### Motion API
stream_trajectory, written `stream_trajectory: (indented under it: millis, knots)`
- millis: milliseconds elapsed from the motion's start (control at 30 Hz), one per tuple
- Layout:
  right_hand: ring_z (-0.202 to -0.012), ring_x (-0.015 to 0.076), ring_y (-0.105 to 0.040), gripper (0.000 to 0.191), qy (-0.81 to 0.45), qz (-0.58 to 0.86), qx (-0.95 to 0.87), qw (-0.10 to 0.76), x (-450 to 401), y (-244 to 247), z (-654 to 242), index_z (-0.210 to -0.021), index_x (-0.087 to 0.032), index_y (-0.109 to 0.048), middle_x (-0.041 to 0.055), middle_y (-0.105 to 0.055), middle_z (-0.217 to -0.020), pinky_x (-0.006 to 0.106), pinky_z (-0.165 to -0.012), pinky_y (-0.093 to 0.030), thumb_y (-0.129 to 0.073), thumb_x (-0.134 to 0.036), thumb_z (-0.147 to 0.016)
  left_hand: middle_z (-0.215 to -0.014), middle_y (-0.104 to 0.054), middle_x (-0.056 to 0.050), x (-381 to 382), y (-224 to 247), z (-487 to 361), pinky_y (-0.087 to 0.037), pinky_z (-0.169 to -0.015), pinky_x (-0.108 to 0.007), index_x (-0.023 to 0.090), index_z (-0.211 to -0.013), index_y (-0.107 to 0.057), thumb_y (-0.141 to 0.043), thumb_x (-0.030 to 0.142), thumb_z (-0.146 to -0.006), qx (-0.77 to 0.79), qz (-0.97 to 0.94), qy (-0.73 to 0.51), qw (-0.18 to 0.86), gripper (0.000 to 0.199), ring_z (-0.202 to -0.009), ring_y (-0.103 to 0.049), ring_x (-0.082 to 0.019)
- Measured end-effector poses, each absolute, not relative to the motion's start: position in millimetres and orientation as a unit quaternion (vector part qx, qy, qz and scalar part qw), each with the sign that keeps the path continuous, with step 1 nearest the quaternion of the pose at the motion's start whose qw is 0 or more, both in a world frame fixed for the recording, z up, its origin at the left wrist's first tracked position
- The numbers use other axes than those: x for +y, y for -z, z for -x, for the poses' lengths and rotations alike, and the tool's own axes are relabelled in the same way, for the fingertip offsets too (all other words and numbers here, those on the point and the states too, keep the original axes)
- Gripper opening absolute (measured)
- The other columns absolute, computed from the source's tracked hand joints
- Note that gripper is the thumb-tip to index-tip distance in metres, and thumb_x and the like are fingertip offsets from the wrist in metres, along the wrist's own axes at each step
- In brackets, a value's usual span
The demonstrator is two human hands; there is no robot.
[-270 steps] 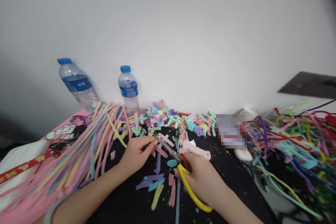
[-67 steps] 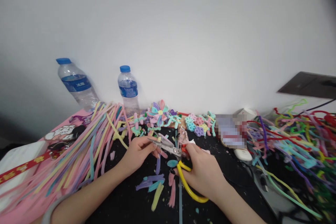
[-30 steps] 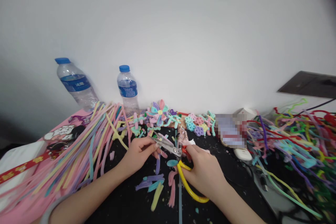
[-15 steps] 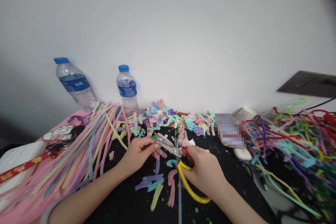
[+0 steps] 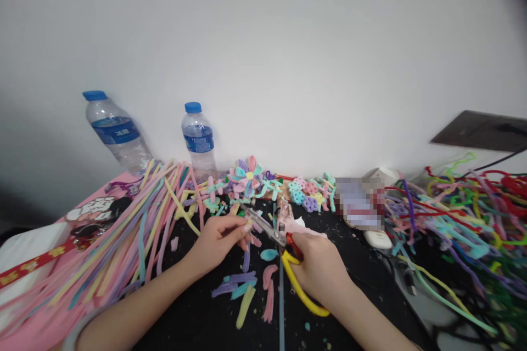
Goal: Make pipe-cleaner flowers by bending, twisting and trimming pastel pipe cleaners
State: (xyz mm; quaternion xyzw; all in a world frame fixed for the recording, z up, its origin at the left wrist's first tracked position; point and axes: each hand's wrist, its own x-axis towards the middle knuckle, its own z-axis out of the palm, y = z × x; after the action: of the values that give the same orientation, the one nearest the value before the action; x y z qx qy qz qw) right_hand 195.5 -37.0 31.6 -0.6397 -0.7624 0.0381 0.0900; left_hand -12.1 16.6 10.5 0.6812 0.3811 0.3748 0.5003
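Observation:
My right hand (image 5: 315,263) grips a pair of scissors (image 5: 293,279) with a yellow and a red handle. Their metal blades point left and away, the tips beside the fingertips of my left hand (image 5: 222,241). Those fingers are pinched on a short pipe cleaner piece (image 5: 249,222), mostly hidden, with a small yellowish bit showing. On the black tabletop below lie purple pieces (image 5: 234,281), a yellow piece (image 5: 246,307), pink pieces (image 5: 269,299) and a light blue leaf-shaped piece (image 5: 269,254).
Long pastel pipe cleaners (image 5: 119,241) spread across the left side. Finished flowers (image 5: 248,175) line the wall. Two water bottles (image 5: 198,137) lean there. A blurred phone (image 5: 359,203), a white case (image 5: 377,239) and tangled pipe cleaners (image 5: 465,230) lie to the right.
The scissors' blades look closer together now, and their tips have shifted slightly right. More of the light blue piece shows. My left hand has hardly moved.

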Motion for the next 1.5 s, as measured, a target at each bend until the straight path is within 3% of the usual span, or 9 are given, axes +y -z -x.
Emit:
stream_trajectory:
  millis: [333,433,567,700,833,933,1100,1367,1500]
  knots:
    - [-0.057,0.0179,-0.056,0.016,0.044,0.697,-0.707,0.111,-15,-48,-221,-0.076,-0.019,-0.052,0.0025,-0.06,-0.065,0.024,-0.048,-0.026,-0.054,-0.036,-0.077,-0.048,-0.052,0.004,19,-6,13,-0.042,-0.057,-0.023,0.016,-0.076,-0.065,-0.05,0.029,-0.085,0.397,-0.668,-0.384,0.498,0.022,-0.048,-0.049,-0.011]
    - [-0.069,0.0212,-0.06,0.02,0.061,0.698,-0.699,0.143,0,-44,-243,-0.091,-0.016,-0.054,0.0075,-0.064,-0.079,0.026,-0.056,-0.037,-0.054,-0.031,-0.078,-0.056,-0.052,0.003,23,0,14,-0.043,-0.063,-0.025,0.017,-0.092,-0.067,-0.051,0.026,-0.084,0.403,-0.683,-0.388,0.47,0.02,-0.054,-0.051,-0.012]
    - [-0.081,0.0254,-0.061,0.024,0.071,0.671,-0.717,0.175,19,-32,-267,-0.096,-0.014,-0.057,0.0117,-0.065,-0.09,0.031,-0.067,-0.043,-0.055,-0.03,-0.078,-0.086,-0.06,-0.004,25,4,16,-0.046,-0.069,-0.029,0.02,-0.112,-0.061,-0.046,0.024,-0.086,0.383,-0.712,-0.38,0.45,0.03,-0.07,-0.056,-0.015]
    - [-0.092,0.0256,-0.058,0.022,0.054,0.626,-0.752,0.199,36,-18,-279,-0.099,-0.015,-0.058,0.0111,-0.064,-0.096,0.034,-0.078,-0.044,-0.057,-0.021,-0.077,-0.088,-0.066,-0.006,24,2,15,-0.045,-0.084,-0.035,0.018,-0.107,-0.064,-0.05,0.024,-0.085,0.381,-0.707,-0.368,0.469,0.026,-0.092,-0.059,-0.02]
    - [-0.098,0.0243,-0.054,0.021,0.053,0.61,-0.76,0.215,37,-18,-269,-0.1,-0.016,-0.058,0.0106,-0.063,-0.1,0.036,-0.087,-0.04,-0.051,-0.015,-0.08,-0.078,-0.07,-0.005,21,4,11,-0.051,-0.076,-0.035,0.014,-0.093,-0.062,-0.059,0.022,-0.078,0.368,-0.619,-0.38,0.58,0.017,-0.075,-0.067,-0.021]
    - [-0.096,0.0236,-0.054,0.016,0.048,0.605,-0.757,0.241,17,-26,-242,-0.096,-0.016,-0.056,0.011,-0.061,-0.098,0.036,-0.084,-0.041,-0.045,-0.02,-0.086,-0.073,-0.069,-0.004,18,5,8,-0.053,-0.067,-0.032,0.013,-0.085,-0.06,-0.064,0.021,-0.073,0.366,-0.586,-0.398,0.604,0.015,-0.068,-0.068,-0.02]
    - [-0.065,0.0152,-0.052,0.004,-0.149,0.5,-0.825,0.219,-24,-27,-185,-0.084,-0.019,-0.05,0.0006,-0.055,-0.073,0.025,-0.057,-0.04,-0.046,-0.02,-0.086,-0.064,-0.066,-0.001,12,3,4,-0.052,-0.061,-0.028,0.012,-0.079,-0.06,-0.066,0.019,-0.07,0.357,-0.591,-0.4,0.603,0.012,-0.059,-0.064,-0.015]
    - [-0.059,0.0137,-0.045,0.024,-0.227,0.475,-0.785,0.327,-30,-4,-173,-0.07,-0.019,-0.041,-0.0012,-0.045,-0.064,0.025,-0.055,-0.034,-0.03,-0.019,-0.092,-0.067,-0.06,0.0,8,0,3,-0.046,-0.056,-0.022,0.013,-0.085,-0.061,-0.055,0.025,-0.082,0.332,-0.649,-0.374,0.573,0.013,-0.06,-0.058,-0.012]
    - [-0.059,0.0132,-0.043,0.026,-0.247,0.483,-0.767,0.342,-35,0,-171,-0.069,-0.019,-0.04,-0.0017,-0.044,-0.063,0.024,-0.055,-0.032,-0.03,-0.021,-0.092,-0.062,-0.056,0.0,5,-1,4,-0.042,-0.05,-0.021,0.012,-0.072,-0.059,-0.047,0.028,-0.086,0.325,-0.686,-0.335,0.559,0.024,-0.051,-0.052,-0.01]
